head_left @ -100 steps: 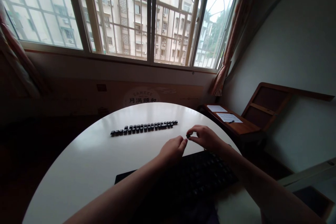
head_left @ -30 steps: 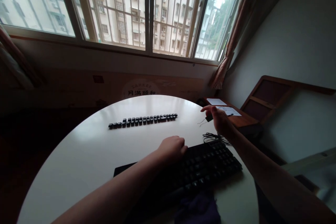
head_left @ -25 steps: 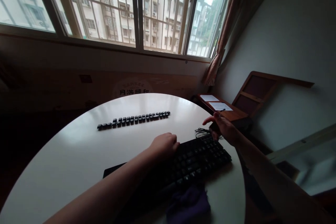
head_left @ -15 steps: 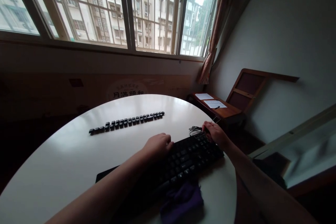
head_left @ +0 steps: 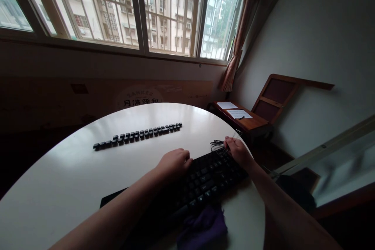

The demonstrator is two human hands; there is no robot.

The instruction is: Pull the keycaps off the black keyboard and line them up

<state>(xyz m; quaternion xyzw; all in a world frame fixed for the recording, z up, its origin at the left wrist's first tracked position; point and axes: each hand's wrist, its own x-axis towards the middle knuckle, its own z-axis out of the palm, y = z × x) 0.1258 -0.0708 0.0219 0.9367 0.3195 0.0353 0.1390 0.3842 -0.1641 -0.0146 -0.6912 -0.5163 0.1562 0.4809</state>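
A black keyboard (head_left: 205,181) lies at a slant on the white round table (head_left: 73,172). My left hand (head_left: 175,161) is curled on its back edge, gripping it; the fingertips are partly hidden. Over the keyboard's far right corner, my right hand (head_left: 238,151) is closed round a thin wire keycap puller (head_left: 238,133). One wire end sticks up above the fist, and the other points down at the keys. Whether the lower end grips a key, I cannot tell. A bundled black cable (head_left: 216,143) lies just behind the keyboard, left of my right hand.
Loose black keycaps (head_left: 136,136) stand in rows across the back of the table. A purple cloth (head_left: 203,226) lies in front of the keyboard. Beyond the table's right edge, a wooden chair (head_left: 249,122) bears paper sheets (head_left: 238,114) and a pen.
The view has shifted slightly. My right hand has tilted a little, with the wire keycap puller still in it. My left hand stays on the keyboard.
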